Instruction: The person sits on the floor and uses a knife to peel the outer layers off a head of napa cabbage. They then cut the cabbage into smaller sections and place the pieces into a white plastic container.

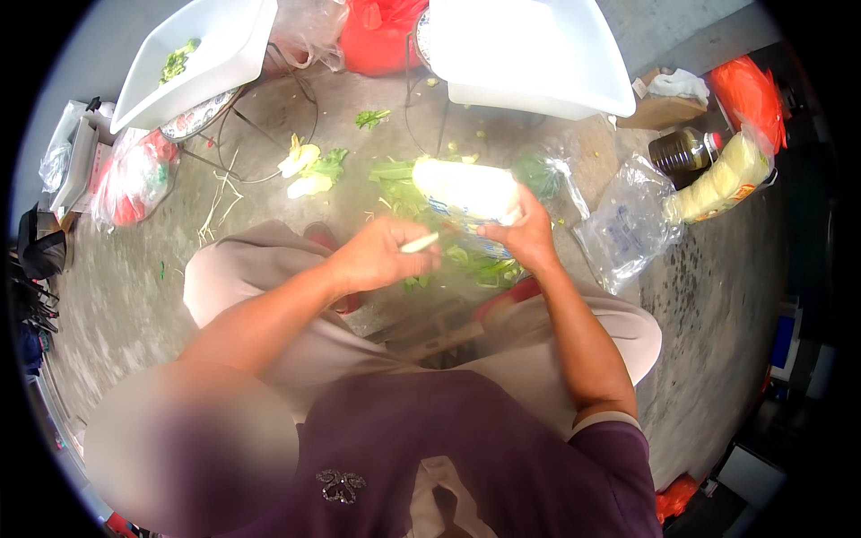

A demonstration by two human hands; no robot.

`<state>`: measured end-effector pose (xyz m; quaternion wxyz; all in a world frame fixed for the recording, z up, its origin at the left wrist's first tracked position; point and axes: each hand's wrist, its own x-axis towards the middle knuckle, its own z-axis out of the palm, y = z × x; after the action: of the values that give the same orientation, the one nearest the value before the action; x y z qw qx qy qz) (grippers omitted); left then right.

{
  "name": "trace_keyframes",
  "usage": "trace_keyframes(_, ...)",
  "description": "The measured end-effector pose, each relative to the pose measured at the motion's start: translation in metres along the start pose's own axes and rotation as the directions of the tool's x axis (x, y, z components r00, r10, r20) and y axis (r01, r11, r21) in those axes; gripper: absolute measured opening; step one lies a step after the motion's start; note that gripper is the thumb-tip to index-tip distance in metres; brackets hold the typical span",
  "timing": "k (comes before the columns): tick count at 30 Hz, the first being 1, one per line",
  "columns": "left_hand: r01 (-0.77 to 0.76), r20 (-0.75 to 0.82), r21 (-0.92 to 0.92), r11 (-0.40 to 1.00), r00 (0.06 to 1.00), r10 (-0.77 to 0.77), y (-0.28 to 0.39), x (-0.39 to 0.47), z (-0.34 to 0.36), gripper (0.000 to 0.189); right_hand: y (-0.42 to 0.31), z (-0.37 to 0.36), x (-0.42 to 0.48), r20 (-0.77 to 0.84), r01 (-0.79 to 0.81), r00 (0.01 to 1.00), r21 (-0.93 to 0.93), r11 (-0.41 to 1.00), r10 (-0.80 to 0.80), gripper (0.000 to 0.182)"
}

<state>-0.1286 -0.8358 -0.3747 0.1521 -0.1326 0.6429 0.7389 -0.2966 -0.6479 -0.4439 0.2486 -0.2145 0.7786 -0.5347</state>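
Note:
In my right hand point(525, 232) is a pale, oblong bundle point(464, 189) with blue-printed wrapping around its lower side; glare hides its detail, and it may be a wrapped cabbage. My left hand point(383, 254), slightly blurred, pinches a slim pale-green piece point(419, 243) between thumb and fingers. Whether that is a stalk or a handle, I cannot tell. Loose green leaves point(494, 269) lie on the floor beneath and between my hands. More leaves point(393, 169) show past the bundle's left end.
Beyond my hands, two white plastic tubs point(229, 50) point(538, 54) rest on raised stands; the left holds green leaves. Yellowish leaves point(313, 168) lie on the concrete floor. At right are a clear plastic bag point(625, 222), a dark bottle point(679, 149) and a yellow wrapped pack point(723, 178).

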Motion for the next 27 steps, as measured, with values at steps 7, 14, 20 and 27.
trace_keyframes(7, -0.171, -0.346, 0.314, 0.934, 0.896, 0.28, -0.017, 0.008, -0.014, 0.013, -0.002, -0.005, 0.001, 0.104, -0.109, 0.99, 0.122, 0.987, 0.097, 0.048)
trace_keyframes(14, -0.023, -0.455, 0.444, 0.896, 0.855, 0.247, 0.014, 0.02, -0.012, 0.022, -0.007, 0.003, -0.005, 0.173, 0.018, 0.985, -0.04, 0.999, -0.01, 0.071)
trace_keyframes(20, -0.197, -0.312, 0.537, 0.82, 0.857, 0.411, 0.005, 0.03, -0.016, 0.028, -0.027, 0.003, -0.012, 0.325, 0.027, 0.945, -0.166, 0.986, 0.028, 0.076)
trace_keyframes(27, -0.163, -0.216, 0.416, 0.895, 0.938, 0.271, -0.001, 0.035, -0.021, 0.021, -0.024, -0.004, -0.013, 0.388, 0.004, 0.92, -0.132, 0.991, 0.048, 0.072)
